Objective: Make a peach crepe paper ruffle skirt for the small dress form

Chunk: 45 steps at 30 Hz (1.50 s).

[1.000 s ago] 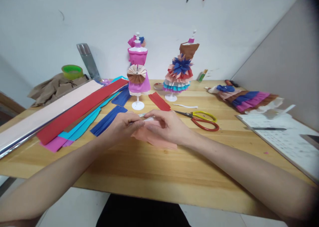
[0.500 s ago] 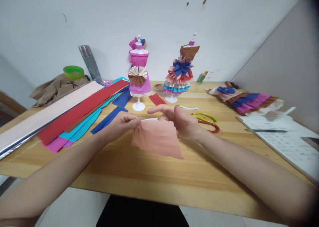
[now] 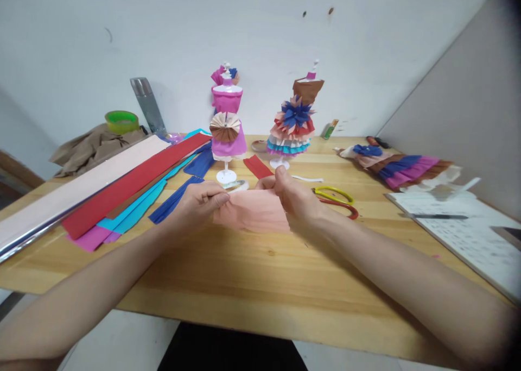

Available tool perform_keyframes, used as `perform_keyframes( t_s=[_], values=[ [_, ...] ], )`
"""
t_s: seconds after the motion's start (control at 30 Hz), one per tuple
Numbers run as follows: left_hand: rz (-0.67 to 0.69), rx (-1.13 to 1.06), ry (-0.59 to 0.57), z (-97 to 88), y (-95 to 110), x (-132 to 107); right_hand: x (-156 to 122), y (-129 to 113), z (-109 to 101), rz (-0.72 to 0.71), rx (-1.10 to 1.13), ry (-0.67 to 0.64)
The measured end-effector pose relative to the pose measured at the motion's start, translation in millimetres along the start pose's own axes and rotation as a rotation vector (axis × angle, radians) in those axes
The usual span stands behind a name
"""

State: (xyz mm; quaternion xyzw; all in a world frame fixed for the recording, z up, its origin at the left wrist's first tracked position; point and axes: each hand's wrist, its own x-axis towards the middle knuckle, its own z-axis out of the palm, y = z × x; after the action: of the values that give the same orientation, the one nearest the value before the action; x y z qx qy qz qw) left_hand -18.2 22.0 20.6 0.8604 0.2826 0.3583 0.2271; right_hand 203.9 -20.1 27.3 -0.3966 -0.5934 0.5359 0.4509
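A salmon-pink crepe paper piece (image 3: pixel 254 211) is stretched between my two hands just above the wooden table (image 3: pixel 244 284). My left hand (image 3: pixel 201 200) pinches its left edge with closed fingers. My right hand (image 3: pixel 295 200) grips its right edge, thumb on top. A strip of white tape (image 3: pixel 238 185) shows behind the paper's upper edge. Right behind my right hand lie scissors (image 3: pixel 336 200) with yellow and red handles.
Long crepe paper sheets (image 3: pixel 118 189) in pink, red, cyan, blue and magenta lie at left. Two small mannequins in paper dresses (image 3: pixel 227 129) (image 3: pixel 293 124) stand behind my hands. A third paper dress (image 3: pixel 396 164) and a printed sheet (image 3: pixel 464 230) lie at right.
Both hands lifted the pink paper off the table, spread it open, then lowered it and pulled it flat between them. My right hand shifted to its right edge.
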Motion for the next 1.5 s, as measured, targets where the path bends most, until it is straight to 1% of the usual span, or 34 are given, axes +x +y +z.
perform_keyframes(
  t_s=[0.07,0.17,0.23,0.3,0.43,0.57,0.77,0.97,1.03,1.1,1.23,1.3,1.5],
  values=[
    [0.084,0.124,0.038,1.4,2.0,-0.8,-1.4,-7.0,0.6,-0.030,-0.084,0.003],
    [0.195,0.262,0.062,3.0,6.1,-1.6,-3.5,-14.9,4.7,-0.051,-0.285,0.013],
    [0.247,0.311,0.063,3.6,8.7,-1.5,-4.3,-16.2,8.9,-0.027,-0.401,0.024],
    [0.273,0.326,0.064,4.3,9.9,-1.3,-4.7,-14.8,13.3,-0.034,-0.490,0.068],
    [0.264,0.313,0.078,6.6,8.3,-1.7,-6.2,-11.3,20.1,-0.098,-0.656,0.149],
    [0.251,0.285,0.069,8.2,5.5,-3.2,-9.1,-10.8,23.8,-0.151,-0.745,0.181],
    [0.226,0.288,0.071,9.2,5.6,-3.8,-11.4,-9.6,26.4,-0.176,-0.753,0.189],
    [0.180,0.217,0.027,12.0,3.1,-4.6,-12.7,-5.9,28.2,-0.204,-0.750,0.168],
    [0.153,0.174,0.011,12.7,3.2,-4.6,-12.5,-4.7,27.7,-0.200,-0.769,0.171],
    [0.089,0.117,-0.016,13.2,4.7,-4.7,-12.0,-4.3,26.6,-0.198,-0.781,0.179],
    [-0.148,-0.084,-0.149,14.4,8.8,-5.3,-10.3,-7.6,24.4,-0.181,-0.781,0.181],
    [-0.241,-0.182,-0.196,14.6,9.9,-5.5,-9.5,-10.0,23.5,-0.160,-0.756,0.171],
    [-0.364,-0.407,-0.280,9.1,13.8,-3.3,-7.0,-10.4,20.0,-0.123,-0.649,0.154]
  ],
)
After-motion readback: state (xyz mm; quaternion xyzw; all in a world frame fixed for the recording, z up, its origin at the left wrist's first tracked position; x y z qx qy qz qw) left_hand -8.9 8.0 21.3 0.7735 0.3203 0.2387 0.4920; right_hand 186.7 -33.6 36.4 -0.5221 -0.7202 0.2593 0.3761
